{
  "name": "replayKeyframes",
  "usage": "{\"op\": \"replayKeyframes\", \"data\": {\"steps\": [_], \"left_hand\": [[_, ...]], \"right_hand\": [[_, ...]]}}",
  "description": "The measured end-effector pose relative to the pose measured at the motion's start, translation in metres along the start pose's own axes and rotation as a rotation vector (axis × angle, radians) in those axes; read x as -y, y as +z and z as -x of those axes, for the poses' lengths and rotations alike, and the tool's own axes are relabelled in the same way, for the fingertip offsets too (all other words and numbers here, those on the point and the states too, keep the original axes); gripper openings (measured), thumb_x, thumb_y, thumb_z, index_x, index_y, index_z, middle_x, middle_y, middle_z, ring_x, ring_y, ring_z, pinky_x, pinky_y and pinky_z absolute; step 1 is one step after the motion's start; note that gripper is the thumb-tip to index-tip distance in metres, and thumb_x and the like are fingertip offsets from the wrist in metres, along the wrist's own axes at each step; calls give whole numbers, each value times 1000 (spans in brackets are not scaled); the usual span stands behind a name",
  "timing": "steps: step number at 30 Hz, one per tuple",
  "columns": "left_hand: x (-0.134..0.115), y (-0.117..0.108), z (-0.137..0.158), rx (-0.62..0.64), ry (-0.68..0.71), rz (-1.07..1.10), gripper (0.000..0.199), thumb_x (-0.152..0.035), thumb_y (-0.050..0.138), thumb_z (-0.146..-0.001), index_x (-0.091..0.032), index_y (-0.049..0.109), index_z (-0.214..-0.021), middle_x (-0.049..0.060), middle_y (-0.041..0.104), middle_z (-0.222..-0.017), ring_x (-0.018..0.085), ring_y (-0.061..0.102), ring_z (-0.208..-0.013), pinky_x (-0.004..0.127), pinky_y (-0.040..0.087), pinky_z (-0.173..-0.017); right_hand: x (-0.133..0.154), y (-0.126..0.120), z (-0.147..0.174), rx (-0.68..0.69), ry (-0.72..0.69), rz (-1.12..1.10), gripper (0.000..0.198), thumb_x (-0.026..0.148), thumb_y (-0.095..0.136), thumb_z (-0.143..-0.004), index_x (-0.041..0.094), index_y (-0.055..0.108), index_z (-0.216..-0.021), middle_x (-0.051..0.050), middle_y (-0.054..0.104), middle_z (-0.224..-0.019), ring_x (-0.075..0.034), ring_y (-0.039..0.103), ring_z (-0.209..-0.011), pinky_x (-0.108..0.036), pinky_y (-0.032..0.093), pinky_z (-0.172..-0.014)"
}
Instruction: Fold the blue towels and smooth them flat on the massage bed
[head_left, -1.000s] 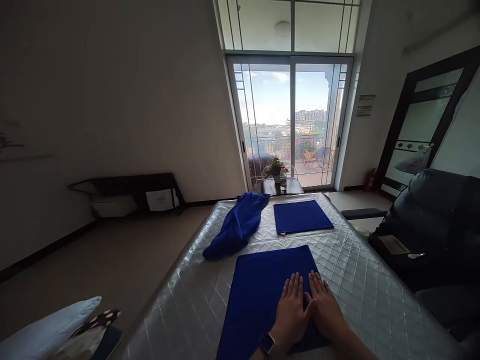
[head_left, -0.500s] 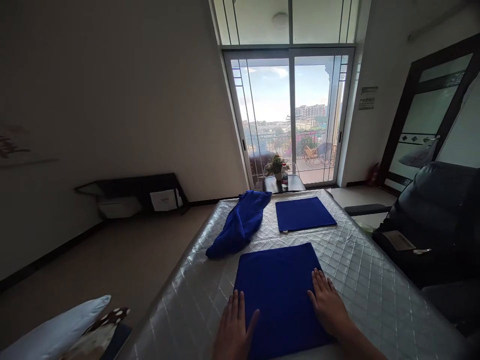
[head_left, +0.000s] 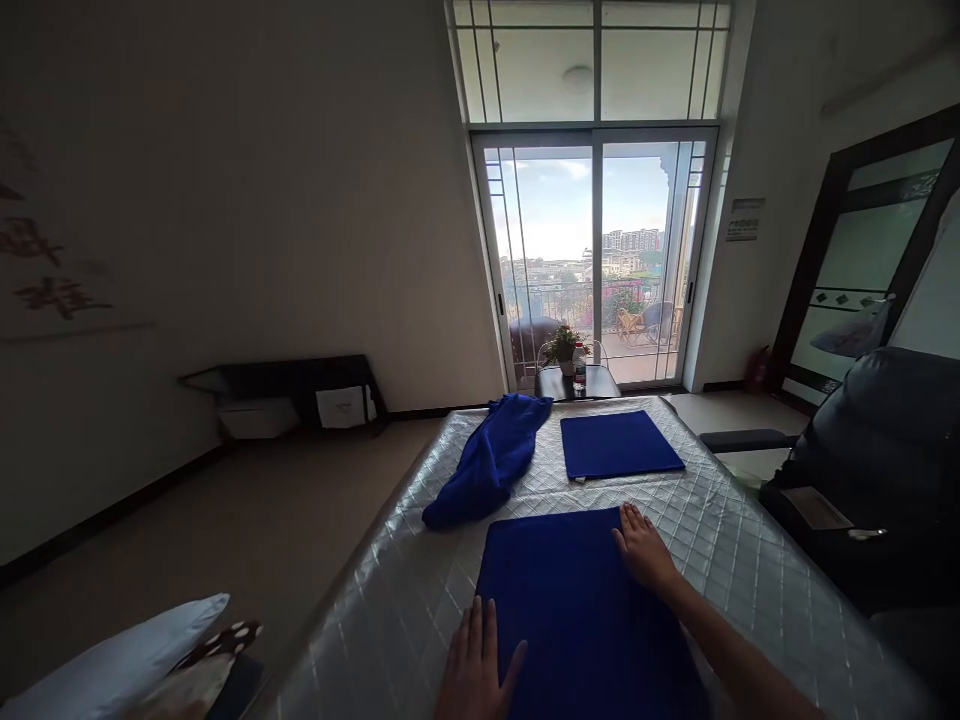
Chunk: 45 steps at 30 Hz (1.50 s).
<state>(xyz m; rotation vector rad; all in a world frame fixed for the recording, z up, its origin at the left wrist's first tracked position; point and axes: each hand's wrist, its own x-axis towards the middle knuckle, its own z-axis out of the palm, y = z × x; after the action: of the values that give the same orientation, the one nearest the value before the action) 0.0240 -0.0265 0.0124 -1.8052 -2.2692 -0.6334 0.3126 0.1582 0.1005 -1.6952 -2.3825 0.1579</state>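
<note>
Flat on the silver quilted table cover in front of me lies a square blue cloth piece, perhaps a cushion cover. My left hand rests at its left edge, fingers stretched out and thumb apart. At the far right corner my right hand lies flat on the cloth, fingers extended. Neither hand grips anything. Beyond it is a second flat blue cloth piece with a small pale tag at its near edge. A crumpled blue cloth lies to the left of that.
A black armchair stands at the right. White pillows sit low at the left. Past the table's far end, a small dark table holds a potted plant and a bottle, before glass sliding doors.
My right hand has slid away from me along the right edge to the far corner of the near cloth. My left hand stays at the left edge. The view has tilted up slightly.
</note>
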Motion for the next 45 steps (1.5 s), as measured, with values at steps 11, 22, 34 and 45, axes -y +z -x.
{"op": "replayKeyframes", "data": {"steps": [11, 22, 34, 45], "left_hand": [[-4, -3, -15, 149, -63, -84, 75, -64, 41, -90, -16, 52, -146, 15, 53, -154, 36, 49, -142, 55, 46, -115], [-184, 1, -117, 224, 411, 195, 67, -57, 19, -101, -19, 40, -153, 13, 46, -160, 29, 36, -151, 54, 38, -121], [-86, 15, -132, 235, 185, -6, 76, -61, 21, -100, -8, 39, -152, 20, 41, -161, 31, 33, -152, 54, 31, -124], [7, 19, -137, 170, 71, -13, 79, -64, 25, -99, -7, 36, -153, 20, 38, -162, 29, 34, -152, 47, 35, -123]], "right_hand": [[-13, 27, -4, -65, 5, -33, 64, 37, 22, -102, 7, 27, -157, -13, 29, -166, -20, 17, -156, -41, 20, -126], [-16, 28, -4, -43, -39, -10, 61, 32, 23, -101, 8, 31, -156, -13, 32, -164, -20, 21, -155, -41, 23, -125], [-15, 25, -8, -12, -5, -67, 63, 37, 20, -102, 7, 26, -158, -13, 29, -166, -20, 18, -156, -41, 18, -126], [-14, 29, -14, 23, 14, -43, 65, 41, 17, -103, 10, 23, -159, -9, 26, -168, -17, 16, -157, -39, 16, -127]]}}
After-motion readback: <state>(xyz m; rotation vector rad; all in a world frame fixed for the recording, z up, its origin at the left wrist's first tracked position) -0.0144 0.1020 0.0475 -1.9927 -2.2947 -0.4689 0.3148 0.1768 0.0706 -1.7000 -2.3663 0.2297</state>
